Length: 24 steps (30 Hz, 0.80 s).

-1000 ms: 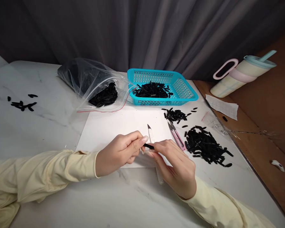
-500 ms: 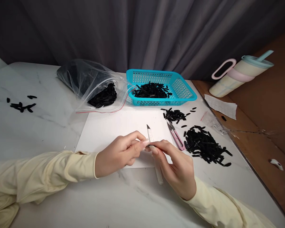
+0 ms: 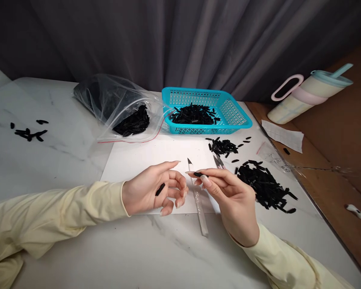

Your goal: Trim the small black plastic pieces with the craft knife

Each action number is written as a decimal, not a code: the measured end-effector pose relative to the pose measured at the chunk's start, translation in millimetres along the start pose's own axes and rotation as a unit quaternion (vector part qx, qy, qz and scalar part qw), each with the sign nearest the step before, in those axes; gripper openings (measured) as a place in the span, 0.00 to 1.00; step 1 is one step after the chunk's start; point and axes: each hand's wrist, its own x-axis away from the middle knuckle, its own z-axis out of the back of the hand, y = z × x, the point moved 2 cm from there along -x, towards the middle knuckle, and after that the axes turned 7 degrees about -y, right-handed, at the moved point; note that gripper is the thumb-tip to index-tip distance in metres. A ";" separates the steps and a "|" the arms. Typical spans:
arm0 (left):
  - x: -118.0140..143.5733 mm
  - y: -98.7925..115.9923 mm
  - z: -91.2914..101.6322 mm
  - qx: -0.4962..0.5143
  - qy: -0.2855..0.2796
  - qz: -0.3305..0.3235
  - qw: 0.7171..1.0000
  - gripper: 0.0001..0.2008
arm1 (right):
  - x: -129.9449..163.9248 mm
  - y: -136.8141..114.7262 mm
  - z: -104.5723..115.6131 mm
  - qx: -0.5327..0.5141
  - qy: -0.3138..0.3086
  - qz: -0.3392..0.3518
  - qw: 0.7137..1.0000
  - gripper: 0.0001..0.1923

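Observation:
My left hand [image 3: 153, 180] is held palm up with its fingers spread and loosely bent. A small black elongated piece [image 3: 160, 190] rests on its palm. Between the thumb and fingertips of my right hand [image 3: 233, 196], a similar slim black piece [image 3: 200, 174] is pinched. The hands are apart from each other. Below and between them lies a craft knife [image 3: 201, 214] with a white wrapped handle, its pointed blade toward the back. Beyond my right hand, the blade tips of small snips [image 3: 218, 161] show; their pink handle is mostly hidden. White paper [image 3: 168, 154] lies beneath.
A blue basket [image 3: 210, 129] and a clear zip bag [image 3: 111, 96] hold black pieces at the back. Two heaps [image 3: 224, 147] [image 3: 263, 184] lie on the right, a few pieces [image 3: 30, 135] far left. A tumbler [image 3: 311, 96] stands beyond the table edge.
My hands have moved apart. The left has opened, showing a black piece on its palm. The right has shifted slightly right, with a black piece in its fingertips. The view has shifted a little.

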 end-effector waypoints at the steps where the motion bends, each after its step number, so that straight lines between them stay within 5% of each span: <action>1: 0.0 0.4 -0.4 0.005 -0.004 0.002 1.000 0.22 | -0.1 -2.2 -0.1 0.009 -0.003 0.005 1.000 0.04; 4: -0.3 1.9 -2.1 0.061 -0.003 0.005 0.998 0.23 | -18.7 -11.3 4.8 0.058 0.011 0.044 0.997 0.04; 7: 0.0 2.7 -3.9 0.132 -0.018 0.004 0.991 0.24 | -72.4 -20.4 17.7 0.153 0.015 0.122 0.980 0.07; 11: 1.8 4.3 -5.0 0.183 -0.055 -0.003 0.982 0.28 | -153.3 -29.4 36.7 0.384 0.022 0.197 0.902 0.15; 13: 2.5 5.8 -5.4 0.198 -0.074 -0.015 0.977 0.29 | -164.9 -36.3 37.0 0.464 -0.001 0.189 0.865 0.18; 15: 2.7 6.8 -6.1 0.208 -0.086 -0.024 0.974 0.31 | -146.3 -47.4 28.2 0.473 -0.030 0.208 0.856 0.12; 19: 2.1 4.6 -8.1 0.207 -0.092 -0.032 0.973 0.30 | -60.1 -61.2 -3.5 0.417 -0.186 0.241 0.857 0.08; 21: 2.1 0.6 -10.4 0.197 -0.119 -0.019 0.973 0.28 | -23.0 -55.9 -16.0 0.375 -0.273 0.239 0.853 0.10; 24: 2.3 -6.5 -13.4 0.166 -0.149 -0.006 0.975 0.26 | 1.3 -37.4 -23.6 0.310 -0.297 0.181 0.885 0.11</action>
